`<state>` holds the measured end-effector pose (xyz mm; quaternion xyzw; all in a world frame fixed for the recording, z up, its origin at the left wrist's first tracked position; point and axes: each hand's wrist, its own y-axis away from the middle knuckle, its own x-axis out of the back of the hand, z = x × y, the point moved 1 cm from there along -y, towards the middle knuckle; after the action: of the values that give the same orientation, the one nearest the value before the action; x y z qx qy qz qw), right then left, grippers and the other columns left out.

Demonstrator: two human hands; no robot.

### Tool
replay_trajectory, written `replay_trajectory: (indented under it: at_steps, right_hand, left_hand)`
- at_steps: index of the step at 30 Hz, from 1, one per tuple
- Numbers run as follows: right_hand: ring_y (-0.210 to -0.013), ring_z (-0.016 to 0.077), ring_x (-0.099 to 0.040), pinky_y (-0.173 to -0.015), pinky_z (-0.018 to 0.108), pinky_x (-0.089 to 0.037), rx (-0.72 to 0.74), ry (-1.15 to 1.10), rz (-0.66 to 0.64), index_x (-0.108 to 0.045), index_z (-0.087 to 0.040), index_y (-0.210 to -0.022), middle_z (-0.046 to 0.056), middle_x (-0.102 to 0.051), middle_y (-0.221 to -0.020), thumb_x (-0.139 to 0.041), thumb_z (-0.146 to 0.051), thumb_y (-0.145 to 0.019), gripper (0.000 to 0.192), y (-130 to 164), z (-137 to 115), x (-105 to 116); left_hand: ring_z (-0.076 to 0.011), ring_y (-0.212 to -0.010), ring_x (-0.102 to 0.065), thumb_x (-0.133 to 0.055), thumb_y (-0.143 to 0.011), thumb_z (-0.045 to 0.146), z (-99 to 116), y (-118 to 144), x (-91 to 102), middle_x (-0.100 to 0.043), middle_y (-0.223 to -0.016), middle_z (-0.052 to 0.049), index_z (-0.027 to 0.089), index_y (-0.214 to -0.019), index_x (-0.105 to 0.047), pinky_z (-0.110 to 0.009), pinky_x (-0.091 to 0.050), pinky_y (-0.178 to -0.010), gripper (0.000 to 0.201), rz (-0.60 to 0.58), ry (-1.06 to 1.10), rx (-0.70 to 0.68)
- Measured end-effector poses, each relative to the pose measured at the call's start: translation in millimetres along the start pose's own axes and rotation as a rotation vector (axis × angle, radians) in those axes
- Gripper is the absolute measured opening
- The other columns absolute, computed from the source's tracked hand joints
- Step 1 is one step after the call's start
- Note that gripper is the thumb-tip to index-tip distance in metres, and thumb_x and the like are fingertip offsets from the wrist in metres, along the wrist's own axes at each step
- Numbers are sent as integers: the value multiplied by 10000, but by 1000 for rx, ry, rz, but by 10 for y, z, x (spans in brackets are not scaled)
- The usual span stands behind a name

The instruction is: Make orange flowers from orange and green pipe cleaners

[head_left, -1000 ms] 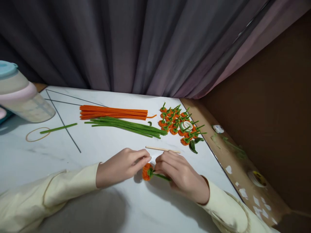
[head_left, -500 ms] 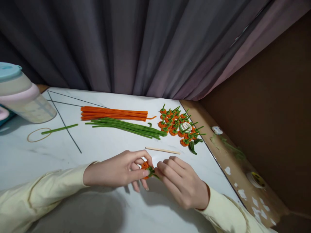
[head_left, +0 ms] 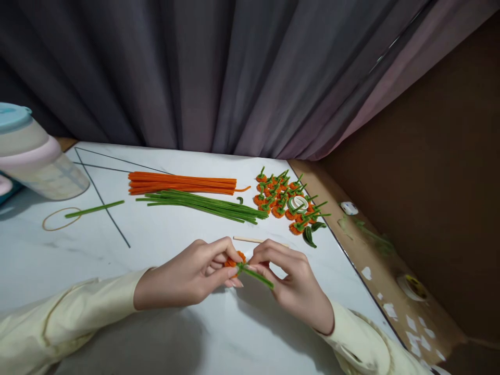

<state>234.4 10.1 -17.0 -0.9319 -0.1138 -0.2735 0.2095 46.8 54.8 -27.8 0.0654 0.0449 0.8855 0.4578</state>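
My left hand (head_left: 191, 276) pinches a small orange pipe-cleaner flower (head_left: 234, 260) just above the white table (head_left: 164, 239). My right hand (head_left: 292, 284) grips the flower's green stem (head_left: 255, 276), which slants down to the right between the fingers. Both hands meet at the flower near the table's front. A thin wooden stick (head_left: 250, 240) lies just behind my fingers.
Farther back lie a bundle of orange pipe cleaners (head_left: 183, 183) and a bundle of green ones (head_left: 203, 204). A pile of finished orange flowers (head_left: 287, 203) with a tape roll (head_left: 299, 203) sits right. A jug (head_left: 31, 156), a rubber band (head_left: 58, 219) and a loose green piece (head_left: 94, 209) are left.
My left hand took hold of the orange flower head, which had lain on the table. Both hands lifted it slightly, and my right hand shifted its grip along the green stem.
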Motion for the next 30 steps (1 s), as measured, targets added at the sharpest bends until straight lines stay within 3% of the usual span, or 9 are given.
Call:
replay_trajectory:
  at_steps: [12, 22, 27, 30]
  right_hand:
    - [-610, 126, -534, -573, 241, -420, -241, -57, 3, -604, -163, -656, 22, -607, -663, -593, -182, -828, 173, -48, 29, -42]
    - [-583, 122, -536, -563, 241, -437, -184, -65, 87, -635, -156, -681, 32, -632, -665, -588, -147, -814, 141, -32, 4, -72]
    - [-576, 121, -533, -558, 235, -442, -207, -108, 110, -632, -154, -676, 29, -619, -659, -583, -140, -819, 152, -1, 10, -114]
    - [-615, 128, -551, -583, 239, -456, -119, -77, 115, -628, -157, -725, 35, -615, -691, -571, -149, -843, 132, 15, 12, -100]
  left_hand:
    - [-201, -839, -703, -517, -883, 265, -31, 0, -39, -711, -835, -71, 176, -826, -478, -268, -551, -691, 113, 56, 8, -19]
    - [-217, -804, -710, -566, -842, 304, -47, -36, -60, -724, -783, -66, 175, -749, -467, -287, -554, -687, 187, 164, 105, 52]
    - [-140, -667, -674, -545, -840, 269, -42, -26, -60, -696, -744, -26, 175, -738, -493, -201, -512, -595, 149, 199, -87, -72]
    - [-109, -629, -628, -500, -872, 282, 1, -23, -14, -665, -739, 4, 177, -875, -537, -172, -472, -561, 111, 173, -240, -89]
